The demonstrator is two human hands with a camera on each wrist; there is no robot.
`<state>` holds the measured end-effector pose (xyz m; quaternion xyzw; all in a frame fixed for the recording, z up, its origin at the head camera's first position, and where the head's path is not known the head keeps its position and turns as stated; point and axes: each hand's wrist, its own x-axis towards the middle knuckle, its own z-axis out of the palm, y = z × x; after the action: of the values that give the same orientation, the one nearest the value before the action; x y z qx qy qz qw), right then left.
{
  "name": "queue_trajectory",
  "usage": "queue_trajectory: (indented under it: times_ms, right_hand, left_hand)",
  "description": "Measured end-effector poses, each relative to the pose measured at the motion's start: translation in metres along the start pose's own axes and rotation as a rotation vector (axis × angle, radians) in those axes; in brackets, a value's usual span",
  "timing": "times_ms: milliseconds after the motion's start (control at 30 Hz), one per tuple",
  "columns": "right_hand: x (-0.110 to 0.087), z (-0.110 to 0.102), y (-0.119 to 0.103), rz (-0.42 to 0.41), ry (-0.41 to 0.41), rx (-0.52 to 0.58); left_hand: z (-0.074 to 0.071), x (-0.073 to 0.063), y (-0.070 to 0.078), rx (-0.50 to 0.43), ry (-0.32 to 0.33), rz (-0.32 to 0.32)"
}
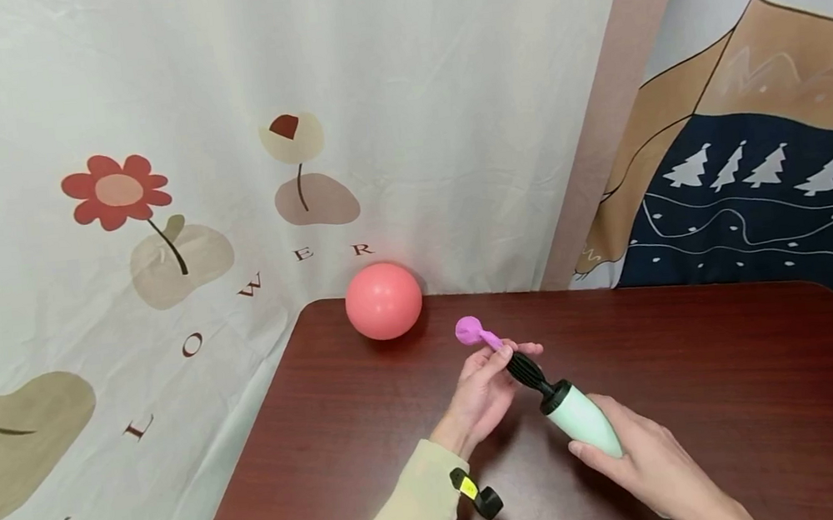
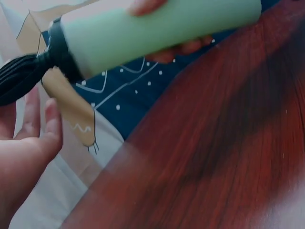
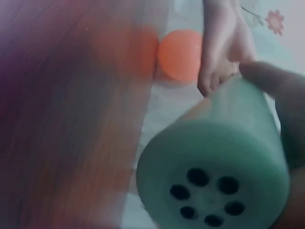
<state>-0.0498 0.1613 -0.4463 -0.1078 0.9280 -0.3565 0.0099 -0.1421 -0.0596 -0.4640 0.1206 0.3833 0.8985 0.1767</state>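
Note:
A mint-green balloon pump (image 1: 582, 420) with a ribbed black nozzle (image 1: 525, 369) is held tilted above the table. My right hand (image 1: 657, 450) grips its green body. At the nozzle's tip, a small limp purple balloon (image 1: 469, 330) points away to the upper left. My left hand (image 1: 479, 392) pinches the balloon's neck there with thumb and finger, its other fingers extended. In the left wrist view the pump body (image 2: 143, 33) crosses the top, and the balloon is out of sight. The right wrist view shows the pump's holed end (image 3: 209, 157) close up.
An inflated coral-red balloon (image 1: 383, 301) rests at the far left corner of the dark red-brown wooden table (image 1: 735, 363). Behind the table hang a pale flower-printed curtain (image 1: 448, 123) and a cloth with white trees (image 1: 759, 219). A black camera strap is on the left wrist.

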Motion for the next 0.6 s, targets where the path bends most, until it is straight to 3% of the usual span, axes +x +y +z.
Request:
queue_trajectory:
  times_ms: [100, 267, 500, 600]
  right_hand:
    - [0.002, -0.003, 0.001, 0.045, -0.062, 0.055]
    - [0.003, -0.003, 0.002, 0.034, -0.035, 0.045]
    - [0.005, 0.000, 0.002, 0.050, -0.022, 0.009]
    - [0.005, 0.001, 0.002, 0.073, -0.053, -0.004]
  left_hand:
    - [-0.004, -0.001, 0.002, -0.033, -0.023, -0.037]
    - [-0.003, 0.000, 0.006, -0.088, -0.014, -0.050]
    - [0.003, 0.005, 0.003, -0.138, 0.205, 0.038]
    - [0.007, 0.007, -0.001, -0.116, 0.260, 0.060]
